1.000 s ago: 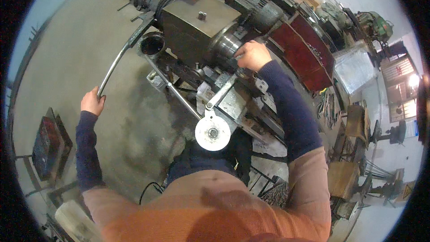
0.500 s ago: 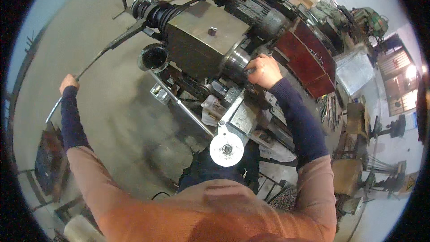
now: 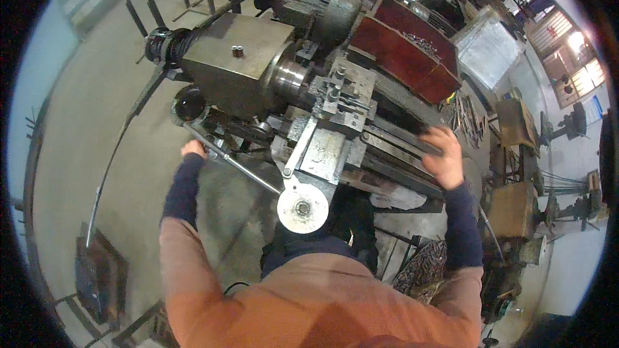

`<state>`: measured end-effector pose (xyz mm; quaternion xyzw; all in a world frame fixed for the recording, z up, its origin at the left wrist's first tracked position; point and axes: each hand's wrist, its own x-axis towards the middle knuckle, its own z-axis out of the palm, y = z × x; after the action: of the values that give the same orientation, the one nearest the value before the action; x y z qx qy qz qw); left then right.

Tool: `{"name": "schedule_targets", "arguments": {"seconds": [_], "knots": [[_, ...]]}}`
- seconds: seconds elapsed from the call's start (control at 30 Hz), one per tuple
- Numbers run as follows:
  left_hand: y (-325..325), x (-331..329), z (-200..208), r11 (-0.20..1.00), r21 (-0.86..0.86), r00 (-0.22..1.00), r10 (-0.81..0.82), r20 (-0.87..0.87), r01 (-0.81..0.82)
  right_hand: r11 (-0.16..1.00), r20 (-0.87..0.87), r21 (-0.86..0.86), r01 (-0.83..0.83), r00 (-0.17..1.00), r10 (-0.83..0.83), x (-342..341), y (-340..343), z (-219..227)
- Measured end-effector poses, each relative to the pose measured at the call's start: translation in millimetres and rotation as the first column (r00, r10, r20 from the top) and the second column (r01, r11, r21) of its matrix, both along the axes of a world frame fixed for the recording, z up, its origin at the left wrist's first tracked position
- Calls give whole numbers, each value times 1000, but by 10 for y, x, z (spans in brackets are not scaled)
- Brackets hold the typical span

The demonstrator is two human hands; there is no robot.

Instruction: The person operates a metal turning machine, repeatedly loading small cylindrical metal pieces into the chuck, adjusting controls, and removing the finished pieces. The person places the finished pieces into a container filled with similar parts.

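The person's right hand (image 3: 445,158) is hovering near the lathe bed (image 3: 401,156), its empty fingers half-curled; the left hand (image 3: 195,149), grip too blurred to tell, is nearing the slanting metal rod (image 3: 251,172) beside the headstock.

My sweater (image 3: 284,316) is orange on the near side, pinkish tan farther off; left sleeve (image 3: 181,188) and right sleeve (image 3: 463,227) both end in navy. My trousers (image 3: 358,227) are dark.

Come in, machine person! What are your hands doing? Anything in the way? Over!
Left hand beside silver rod, grip unclear. Right hand open near metal rails, seemingly empty. Long lever untouched. White disc between torso and machine.
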<state>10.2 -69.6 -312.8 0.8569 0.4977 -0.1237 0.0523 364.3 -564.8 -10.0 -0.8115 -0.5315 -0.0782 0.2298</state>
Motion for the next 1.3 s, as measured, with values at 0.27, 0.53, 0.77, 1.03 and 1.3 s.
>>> {"name": "schedule_targets", "arguments": {"seconds": [0.27, 0.53, 0.77, 1.03, 1.3], "knots": [[248, -198, 6, 973, 217, 996, -82, 24, 75, 775, -83, -115, 622, 771, -631, 812, -2488, -737], [21, -529, 460, 875, -480, 290, 475, 831, -58, -19, 354, -657, 754, 286, -890, 1433, -4664, -1701], [-507, 330, 955, 689, -698, -160, 680, 716, -193, -95, 297, -639, 763, 130, -946, 1102, -4328, -1567], [-470, 762, 772, 662, -670, -126, 673, 729, -337, -125, 278, -423, 897, -2, -961, -113, -4320, -1859], [-526, 594, 813, 649, -701, -114, 705, 700, -296, -158, 169, -506, 848, -82, -982, -263, -3820, -1712]]}}
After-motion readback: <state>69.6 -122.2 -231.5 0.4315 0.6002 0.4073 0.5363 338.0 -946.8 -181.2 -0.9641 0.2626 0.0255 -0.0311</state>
